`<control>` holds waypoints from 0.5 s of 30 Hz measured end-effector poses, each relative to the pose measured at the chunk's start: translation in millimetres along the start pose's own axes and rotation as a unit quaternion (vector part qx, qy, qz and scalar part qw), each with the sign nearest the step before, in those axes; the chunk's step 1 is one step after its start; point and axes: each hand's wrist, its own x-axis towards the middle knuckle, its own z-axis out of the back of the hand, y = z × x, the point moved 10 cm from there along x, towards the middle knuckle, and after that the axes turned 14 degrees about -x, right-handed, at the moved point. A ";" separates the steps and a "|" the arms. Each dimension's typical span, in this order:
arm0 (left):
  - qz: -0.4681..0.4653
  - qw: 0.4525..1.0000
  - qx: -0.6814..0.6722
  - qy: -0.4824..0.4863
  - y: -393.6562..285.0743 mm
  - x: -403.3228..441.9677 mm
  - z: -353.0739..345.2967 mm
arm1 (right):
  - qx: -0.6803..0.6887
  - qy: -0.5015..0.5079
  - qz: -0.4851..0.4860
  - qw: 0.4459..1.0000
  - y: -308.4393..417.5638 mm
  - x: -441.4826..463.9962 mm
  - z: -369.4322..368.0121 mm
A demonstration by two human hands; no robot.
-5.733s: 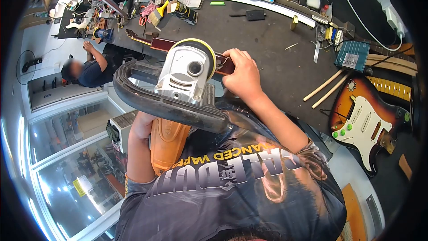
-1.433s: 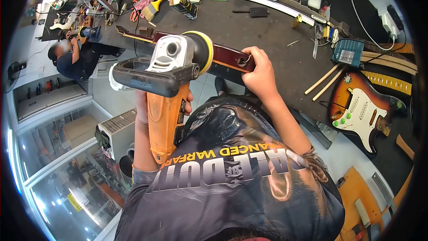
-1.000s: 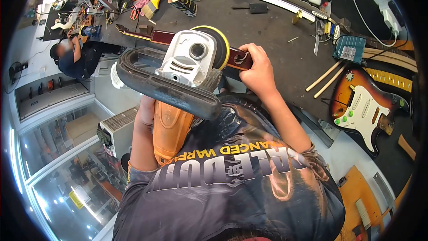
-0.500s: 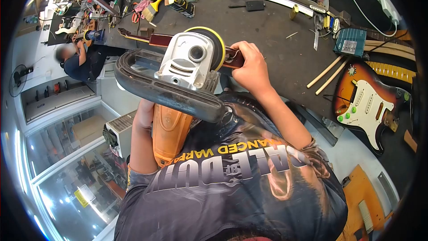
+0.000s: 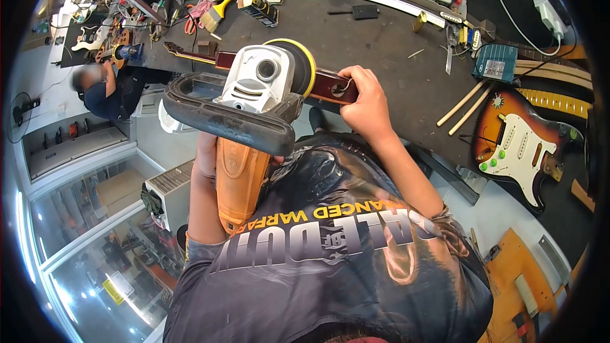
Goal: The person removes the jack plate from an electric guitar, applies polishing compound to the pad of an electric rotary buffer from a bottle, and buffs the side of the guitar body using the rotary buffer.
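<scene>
A polisher with an orange body, silver head and black loop handle is held close to my chest. Its yellow-rimmed pad faces away from me, against or just in front of a dark red guitar; the contact itself is hidden. My left hand is wrapped round the orange body, mostly covered by the machine, with fingertips showing on its right side. At the guitar's right end, my right hand grips the edge, thumb on the near side. The guitar's neck and headstock point left over the bench.
On the dark workbench lie a paintbrush, a tin and two wooden sticks. A sunburst guitar lies at the right. Another person sits at the far left beside a cluttered bench.
The polisher has shifted slightly left along the guitar, baring more of the guitar's right end. My right hand sits a little lower and further right, still gripping that end.
</scene>
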 end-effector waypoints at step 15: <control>-0.043 0.999 -0.022 -0.008 -25.6 10.6 9.4 | 0.012 -0.003 -0.052 0.999 -7.0 0.9 -1.6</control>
